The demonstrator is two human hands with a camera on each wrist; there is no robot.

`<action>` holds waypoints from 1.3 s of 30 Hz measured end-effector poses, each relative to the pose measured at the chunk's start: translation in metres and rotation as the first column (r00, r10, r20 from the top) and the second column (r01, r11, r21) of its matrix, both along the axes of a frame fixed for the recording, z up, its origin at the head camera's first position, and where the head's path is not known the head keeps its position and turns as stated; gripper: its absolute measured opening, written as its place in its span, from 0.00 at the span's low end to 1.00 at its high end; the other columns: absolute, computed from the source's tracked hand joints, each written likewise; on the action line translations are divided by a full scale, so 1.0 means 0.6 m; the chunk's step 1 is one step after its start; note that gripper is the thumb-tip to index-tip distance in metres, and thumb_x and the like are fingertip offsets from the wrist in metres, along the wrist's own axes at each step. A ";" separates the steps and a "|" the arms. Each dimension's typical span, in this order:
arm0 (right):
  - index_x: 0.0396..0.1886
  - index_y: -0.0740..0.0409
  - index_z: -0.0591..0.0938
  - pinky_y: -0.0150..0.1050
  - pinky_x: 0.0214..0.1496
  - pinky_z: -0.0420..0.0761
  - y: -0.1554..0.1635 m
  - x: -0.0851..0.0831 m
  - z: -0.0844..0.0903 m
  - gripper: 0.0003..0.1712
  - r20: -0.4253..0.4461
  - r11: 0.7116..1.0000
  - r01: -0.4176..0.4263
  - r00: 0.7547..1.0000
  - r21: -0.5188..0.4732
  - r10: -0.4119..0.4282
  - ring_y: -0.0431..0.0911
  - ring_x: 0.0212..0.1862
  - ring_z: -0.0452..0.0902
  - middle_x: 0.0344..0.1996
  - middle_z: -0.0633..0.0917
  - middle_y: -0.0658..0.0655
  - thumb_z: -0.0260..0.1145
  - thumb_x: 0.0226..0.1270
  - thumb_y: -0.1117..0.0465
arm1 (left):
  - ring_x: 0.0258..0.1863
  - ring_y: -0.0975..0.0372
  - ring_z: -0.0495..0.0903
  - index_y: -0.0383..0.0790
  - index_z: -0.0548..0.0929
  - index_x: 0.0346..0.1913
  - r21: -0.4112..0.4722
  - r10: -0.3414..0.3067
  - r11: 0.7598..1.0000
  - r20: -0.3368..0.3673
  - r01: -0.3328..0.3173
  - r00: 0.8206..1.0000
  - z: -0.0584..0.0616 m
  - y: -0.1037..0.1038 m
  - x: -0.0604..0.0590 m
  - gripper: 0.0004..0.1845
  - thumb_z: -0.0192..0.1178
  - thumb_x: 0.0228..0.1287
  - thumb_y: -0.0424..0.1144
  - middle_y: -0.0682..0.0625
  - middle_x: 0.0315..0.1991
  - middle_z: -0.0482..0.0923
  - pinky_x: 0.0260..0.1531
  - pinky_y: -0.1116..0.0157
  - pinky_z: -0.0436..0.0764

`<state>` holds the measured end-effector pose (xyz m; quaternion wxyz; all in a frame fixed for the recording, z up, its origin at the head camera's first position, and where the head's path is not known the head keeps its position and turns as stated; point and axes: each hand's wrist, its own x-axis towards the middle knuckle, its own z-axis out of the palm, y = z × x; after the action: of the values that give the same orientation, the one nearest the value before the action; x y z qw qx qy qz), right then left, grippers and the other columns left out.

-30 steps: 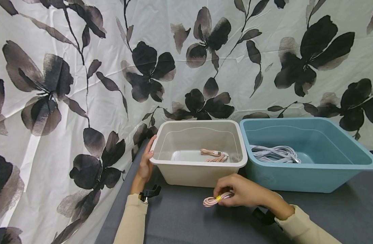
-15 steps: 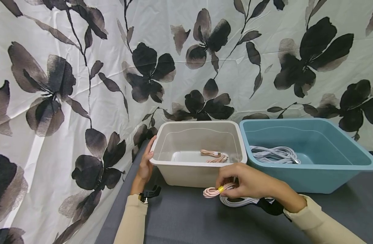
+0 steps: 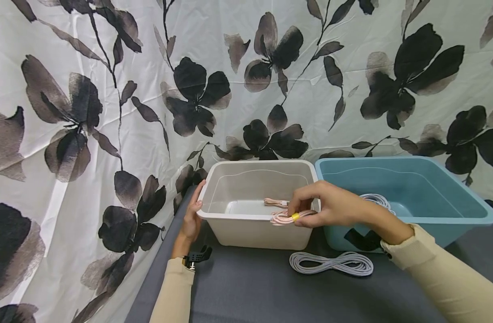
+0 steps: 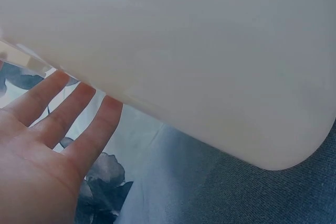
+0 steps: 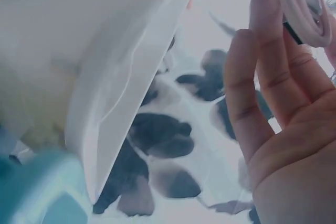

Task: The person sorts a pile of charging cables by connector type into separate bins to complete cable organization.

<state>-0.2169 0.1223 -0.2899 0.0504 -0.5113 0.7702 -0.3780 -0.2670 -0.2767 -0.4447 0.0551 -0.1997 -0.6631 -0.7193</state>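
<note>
My right hand (image 3: 337, 204) pinches a coiled pink charging cable (image 3: 282, 219) with a yellow tie, above the front rim of a beige plastic bin (image 3: 246, 232). In the right wrist view, loops of the pink cable (image 5: 295, 9) hang at the fingertips. The outstretched fingers of my left hand (image 3: 192, 220) rest against the bin's left side; the left wrist view has these fingers (image 4: 86, 135) straight along its outer wall. Inside the bin lies another pink cable bundle (image 3: 275, 202), partly covered by my right hand.
A blue bin (image 3: 424, 181) stands right of the beige one, with white cables (image 3: 377, 199) in it, partly behind my right arm. A coiled white cable (image 3: 331, 264) lies on the grey tabletop (image 3: 246, 287) in front. Floral cloth (image 3: 270, 103) hangs behind.
My right hand has risen from the tabletop to the beige bin's front rim, carrying the pink cable. The white coil on the table is now uncovered. My left hand has stayed put.
</note>
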 end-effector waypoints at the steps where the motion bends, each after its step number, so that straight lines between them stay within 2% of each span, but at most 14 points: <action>1: 0.41 0.43 0.87 0.35 0.39 0.81 0.002 -0.008 0.004 0.08 0.013 1.000 0.018 1.000 0.012 -0.018 0.39 0.34 0.80 0.34 0.86 0.43 0.72 0.67 0.61 | 0.74 0.53 0.58 0.51 0.50 0.83 0.001 -0.001 1.000 0.000 0.001 1.000 0.000 0.000 0.001 0.39 0.38 0.67 0.44 0.48 0.82 0.51 0.67 0.56 0.65; 4: 0.41 0.44 0.87 0.36 0.40 0.82 0.006 -0.033 0.016 0.07 0.050 0.995 0.080 0.995 0.056 -0.083 0.40 0.35 0.81 0.35 0.87 0.44 0.72 0.67 0.60 | 0.74 0.52 0.58 0.53 0.51 0.83 0.004 0.000 1.000 -0.001 0.000 1.000 0.000 0.000 0.001 0.39 0.38 0.67 0.44 0.48 0.82 0.51 0.68 0.52 0.63; 8: 0.42 0.47 0.88 0.38 0.43 0.82 0.006 -0.063 0.031 0.06 0.076 0.985 0.137 0.986 0.105 -0.145 0.42 0.36 0.82 0.35 0.88 0.46 0.72 0.67 0.59 | 0.74 0.51 0.58 0.54 0.51 0.83 0.007 -0.005 1.000 -0.002 0.005 1.000 -0.001 -0.001 0.001 0.39 0.38 0.67 0.44 0.47 0.82 0.51 0.67 0.53 0.63; 14: 0.42 0.52 0.88 0.38 0.41 0.82 -0.002 -0.107 0.041 0.06 0.080 0.978 0.162 0.982 0.128 -0.173 0.44 0.35 0.81 0.34 0.87 0.50 0.72 0.67 0.60 | 0.74 0.50 0.58 0.51 0.50 0.83 -0.002 -0.005 1.000 -0.004 0.005 1.000 -0.003 -0.004 0.001 0.39 0.37 0.68 0.44 0.46 0.82 0.51 0.66 0.54 0.64; 19: 0.43 0.57 0.87 0.38 0.39 0.83 -0.008 -0.138 0.040 0.07 0.086 0.976 0.160 0.981 0.148 -0.174 0.46 0.35 0.78 0.33 0.85 0.52 0.71 0.68 0.61 | 0.74 0.54 0.58 0.50 0.50 0.83 -0.014 -0.003 1.000 -0.007 0.003 1.000 -0.004 -0.006 0.000 0.39 0.37 0.68 0.44 0.47 0.82 0.50 0.68 0.53 0.63; 24: 0.43 0.59 0.87 0.38 0.38 0.81 -0.016 -0.166 0.039 0.07 0.091 0.968 0.182 0.976 0.173 -0.199 0.47 0.36 0.77 0.33 0.85 0.55 0.71 0.67 0.63 | 0.74 0.53 0.59 0.51 0.51 0.83 -0.013 -0.003 1.000 -0.003 0.003 1.000 -0.001 -0.006 -0.001 0.39 0.37 0.67 0.44 0.47 0.82 0.51 0.67 0.53 0.64; 33: 0.43 0.61 0.87 0.39 0.34 0.79 -0.022 -0.208 0.028 0.07 0.113 0.930 0.289 0.941 0.228 -0.320 0.47 0.33 0.74 0.33 0.84 0.58 0.70 0.68 0.64 | 0.74 0.54 0.58 0.50 0.50 0.83 -0.015 -0.011 1.000 -0.008 0.011 1.000 0.004 -0.005 -0.001 0.39 0.38 0.67 0.44 0.48 0.83 0.50 0.68 0.51 0.63; 39: 0.41 0.59 0.87 0.40 0.37 0.80 -0.026 -0.231 0.012 0.05 0.110 0.901 0.335 0.920 0.277 -0.376 0.47 0.34 0.75 0.32 0.84 0.57 0.70 0.68 0.64 | 0.73 0.55 0.60 0.53 0.51 0.83 -0.007 -0.014 1.000 -0.008 0.014 1.000 0.002 -0.004 0.004 0.39 0.39 0.67 0.44 0.48 0.82 0.50 0.66 0.57 0.65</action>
<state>-0.3553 0.1070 -0.2827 0.1067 -0.3191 0.8858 -0.3196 -0.2645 -0.2791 -0.4435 0.0521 -0.2075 -0.6640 -0.7165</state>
